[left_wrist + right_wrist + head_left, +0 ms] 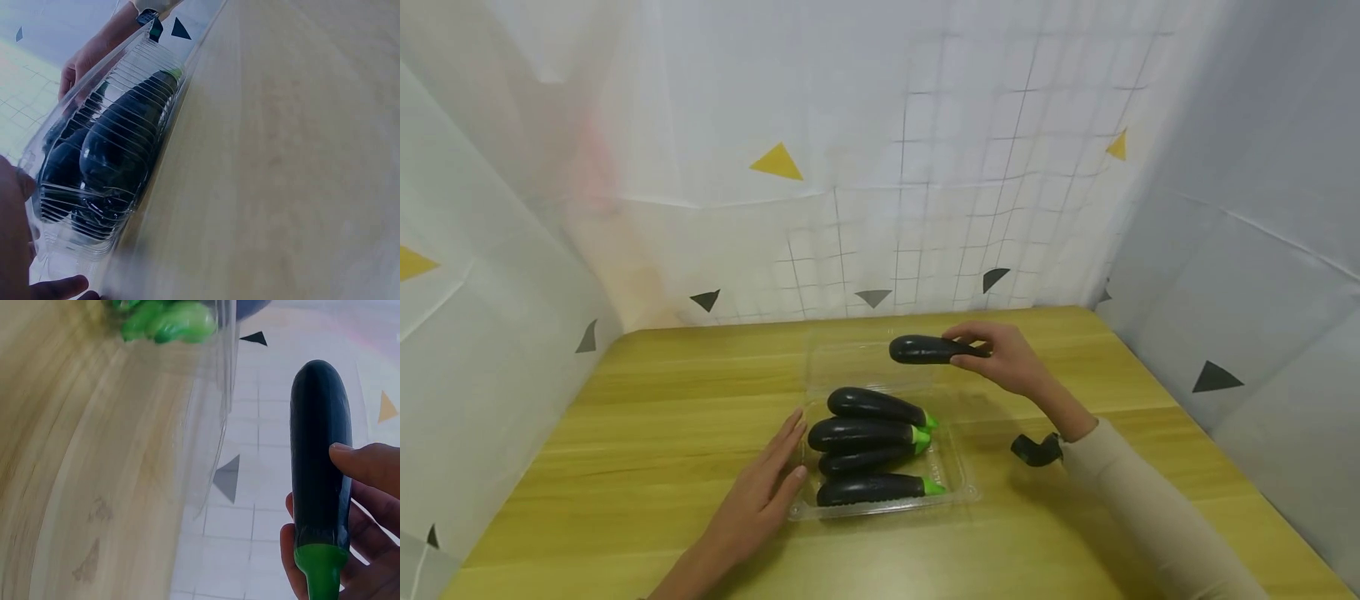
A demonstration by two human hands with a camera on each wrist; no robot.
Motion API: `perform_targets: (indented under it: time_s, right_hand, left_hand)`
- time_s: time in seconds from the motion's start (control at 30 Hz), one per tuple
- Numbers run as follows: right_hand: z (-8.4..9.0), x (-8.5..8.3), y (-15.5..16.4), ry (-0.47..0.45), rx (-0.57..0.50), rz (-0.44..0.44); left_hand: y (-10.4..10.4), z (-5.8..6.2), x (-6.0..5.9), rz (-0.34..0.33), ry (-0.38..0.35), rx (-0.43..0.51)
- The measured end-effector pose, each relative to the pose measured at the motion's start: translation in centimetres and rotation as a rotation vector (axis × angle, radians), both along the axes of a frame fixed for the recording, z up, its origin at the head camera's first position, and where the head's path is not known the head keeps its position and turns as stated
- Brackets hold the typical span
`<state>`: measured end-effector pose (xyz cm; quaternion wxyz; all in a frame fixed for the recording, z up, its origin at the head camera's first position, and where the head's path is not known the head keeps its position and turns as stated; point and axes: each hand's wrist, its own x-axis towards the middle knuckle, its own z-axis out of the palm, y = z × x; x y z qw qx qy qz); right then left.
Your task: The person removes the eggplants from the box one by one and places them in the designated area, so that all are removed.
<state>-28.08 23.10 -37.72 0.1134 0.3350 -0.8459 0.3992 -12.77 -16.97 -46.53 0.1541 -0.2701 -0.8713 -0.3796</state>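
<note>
Four eggplants (pixel 868 446) in tray (pixel 958 492); right hand (pixel 1007 358) pinching fifth eggplant (pixel 925 349); left hand (pixel 760 492) flat.

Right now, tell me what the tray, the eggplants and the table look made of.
Tray: thin clear plastic, glossy, ribbed walls you see through.
Eggplant in the right hand: probably plastic replica; uniform shiny dark skin, bright green stem.
Table: wood or wood-look laminate, yellowish, grain streaks, smooth.

My right arm wears a long, close-fitting cream fabric sleeve (pixel 1150 508) that ends at the wrist. At its 9 o'clock edge, a small black curved camera mount (pixel 1036 450) sits strapped under the wrist. My left hand (pixel 758 493) and forearm are bare, with no sleeve showing.
</note>
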Motion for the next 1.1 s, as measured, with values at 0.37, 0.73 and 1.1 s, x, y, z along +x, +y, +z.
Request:
perform_targets:
  time_s: [0.37, 0.73, 1.1]
  right_hand:
    - [-0.4, -1.3, 1.0, -0.039, 0.025, -0.054]
    - [-0.2, -2.6, 1.5, -0.073, 0.028, -0.092]
    - [-0.1, -4.1, 2.5, -0.055, 0.067, -0.137]
  left_hand:
    - [-0.1, -0.1, 0.0, 0.003, -0.014, -0.005]
    - [-0.1, 0.1, 0.0, 0.01, -0.021, -0.013]
    - [0.0, 0.2, 0.1, 0.004, -0.002, -0.003]
